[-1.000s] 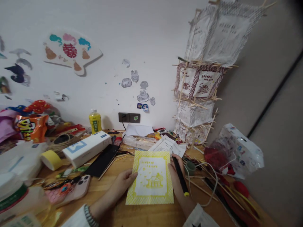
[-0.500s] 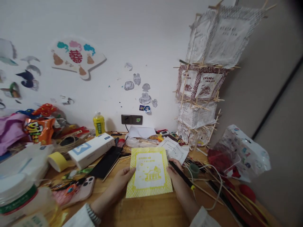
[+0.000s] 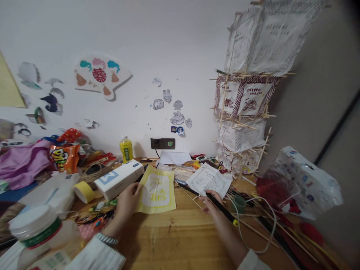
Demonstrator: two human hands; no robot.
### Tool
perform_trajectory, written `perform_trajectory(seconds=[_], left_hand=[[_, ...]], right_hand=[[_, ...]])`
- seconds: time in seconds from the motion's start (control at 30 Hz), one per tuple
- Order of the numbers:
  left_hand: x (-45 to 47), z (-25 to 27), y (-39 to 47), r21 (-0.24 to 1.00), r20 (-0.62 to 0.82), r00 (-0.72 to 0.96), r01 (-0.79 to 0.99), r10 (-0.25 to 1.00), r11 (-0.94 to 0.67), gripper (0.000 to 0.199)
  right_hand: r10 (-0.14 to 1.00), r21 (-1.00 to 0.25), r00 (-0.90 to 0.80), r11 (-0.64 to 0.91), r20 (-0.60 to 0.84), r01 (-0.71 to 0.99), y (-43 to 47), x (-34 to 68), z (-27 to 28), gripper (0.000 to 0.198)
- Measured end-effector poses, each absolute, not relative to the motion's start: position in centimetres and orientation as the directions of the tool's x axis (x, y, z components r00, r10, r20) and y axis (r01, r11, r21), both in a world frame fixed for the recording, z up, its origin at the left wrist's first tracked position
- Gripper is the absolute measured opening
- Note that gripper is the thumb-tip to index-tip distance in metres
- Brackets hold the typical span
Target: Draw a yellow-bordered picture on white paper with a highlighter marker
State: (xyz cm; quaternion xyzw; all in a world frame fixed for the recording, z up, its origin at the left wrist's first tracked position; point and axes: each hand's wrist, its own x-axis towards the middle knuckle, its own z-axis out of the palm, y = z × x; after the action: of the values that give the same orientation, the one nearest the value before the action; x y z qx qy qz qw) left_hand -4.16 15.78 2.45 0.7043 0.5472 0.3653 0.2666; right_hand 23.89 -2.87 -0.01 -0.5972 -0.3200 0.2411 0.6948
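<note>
My left hand (image 3: 128, 202) pinches the left edge of a paper sheet (image 3: 170, 197) with a yellow patterned border and a yellow building drawing, tilted above the table. In my right hand (image 3: 215, 212) is a black marker pen (image 3: 222, 207) with a yellow end, slanting down to the right. The fingertips of that hand lie at the lower edge of a white sheet (image 3: 206, 178) with grey line drawing and writing; whether they touch it I cannot tell. A thin dark stick-like thing (image 3: 189, 188) lies left of that sheet.
A tall tiered paper lantern (image 3: 246, 99) on thin sticks stands at the back right. On the left are a white box (image 3: 119, 180), yellow tape roll (image 3: 84, 192), lidded plastic jar (image 3: 36, 227) and drink bottle (image 3: 126, 149). A white cable (image 3: 271, 210) loops beside my right arm.
My left hand has carried the yellow-bordered sheet leftward. My right hand has let go of its edge and moved slightly right, still holding the marker pen. The view has shifted left.
</note>
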Motion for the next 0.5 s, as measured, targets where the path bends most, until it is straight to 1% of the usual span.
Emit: perform_trajectory(seconds=[0.1, 0.27, 0.4, 0.5], left_hand=[[-4.30, 2.23, 16.08, 0.789, 0.284, 0.061, 0.552, 0.957, -0.269, 0.031], [-4.55, 2.10, 16.23, 0.802, 0.408, -0.028, 0.488, 0.912, -0.344, 0.031], [-4.76, 1.86, 16.27, 0.764, 0.506, -0.054, 0.490, 0.861, -0.419, 0.030], [-4.89, 1.92, 16.41, 0.700, 0.571, -0.054, 0.553, 0.819, -0.452, 0.031]], right_hand=[[0.756, -0.988, 0.645, 0.154, 0.108, -0.015, -3.10, 23.94, -0.23, 0.046], [0.763, -0.985, 0.636, 0.173, 0.120, -0.023, -3.29, 23.79, -0.39, 0.047], [0.776, -0.987, 0.618, 0.159, 0.123, -0.004, -3.31, 23.79, -0.31, 0.048], [0.774, -0.985, 0.618, 0.174, 0.138, 0.001, -3.41, 23.58, 0.00, 0.047]])
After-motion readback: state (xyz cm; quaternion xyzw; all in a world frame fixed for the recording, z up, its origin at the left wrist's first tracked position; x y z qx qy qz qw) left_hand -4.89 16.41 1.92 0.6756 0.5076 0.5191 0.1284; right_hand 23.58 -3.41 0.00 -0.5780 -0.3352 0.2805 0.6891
